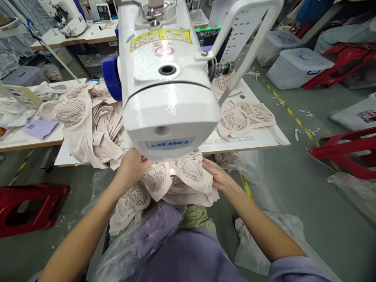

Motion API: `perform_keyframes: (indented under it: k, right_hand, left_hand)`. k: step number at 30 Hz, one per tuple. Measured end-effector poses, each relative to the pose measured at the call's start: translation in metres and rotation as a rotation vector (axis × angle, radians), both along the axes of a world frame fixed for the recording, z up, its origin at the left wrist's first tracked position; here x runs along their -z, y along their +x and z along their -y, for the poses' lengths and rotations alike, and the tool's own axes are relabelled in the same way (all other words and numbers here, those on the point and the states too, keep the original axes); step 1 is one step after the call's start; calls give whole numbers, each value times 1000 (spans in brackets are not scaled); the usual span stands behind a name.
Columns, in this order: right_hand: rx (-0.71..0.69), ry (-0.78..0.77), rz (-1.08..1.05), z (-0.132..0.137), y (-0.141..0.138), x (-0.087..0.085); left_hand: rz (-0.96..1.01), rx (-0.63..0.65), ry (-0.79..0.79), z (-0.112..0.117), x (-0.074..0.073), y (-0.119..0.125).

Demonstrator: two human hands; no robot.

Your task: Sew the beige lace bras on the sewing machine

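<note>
A white sewing machine point(167, 82) fills the middle of the head view and hides the needle area. Under its front end lies a beige lace garment piece point(182, 178), hanging off the table edge toward me. My left hand point(132, 166) grips the piece at its left side, fingers curled under the machine head. My right hand point(217, 174) rests on the right side of the same piece, fingers pressed on the fabric and thumb tucked beneath.
A pile of beige lace pieces point(91, 117) lies left of the machine, more pieces point(243, 117) on the right of the white table point(264, 139). A clear plastic bag point(147, 239) sits on my lap. Red stools point(29, 207) point(349, 152) and white bins point(296, 66) stand around.
</note>
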State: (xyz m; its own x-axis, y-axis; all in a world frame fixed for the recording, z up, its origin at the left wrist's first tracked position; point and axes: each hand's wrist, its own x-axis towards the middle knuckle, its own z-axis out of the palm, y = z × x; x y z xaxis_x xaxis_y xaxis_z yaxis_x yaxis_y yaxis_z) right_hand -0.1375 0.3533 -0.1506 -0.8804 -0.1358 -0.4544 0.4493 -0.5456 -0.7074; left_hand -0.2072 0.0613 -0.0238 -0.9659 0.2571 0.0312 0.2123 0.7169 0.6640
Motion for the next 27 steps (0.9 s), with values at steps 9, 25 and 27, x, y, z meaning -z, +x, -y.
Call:
perform_keyframes:
  k: [9,25,27]
  right_hand:
    - [247,257,-198,-27,16,-48]
    - [-385,906,-662,56,3,-106]
    - [-347,919,-565,55,-9,-97]
  left_hand:
    - [-200,-31,-137,14,-14,45]
    - [239,81,64,-14,-6,60]
    - [147,-47,77,-15,1,50]
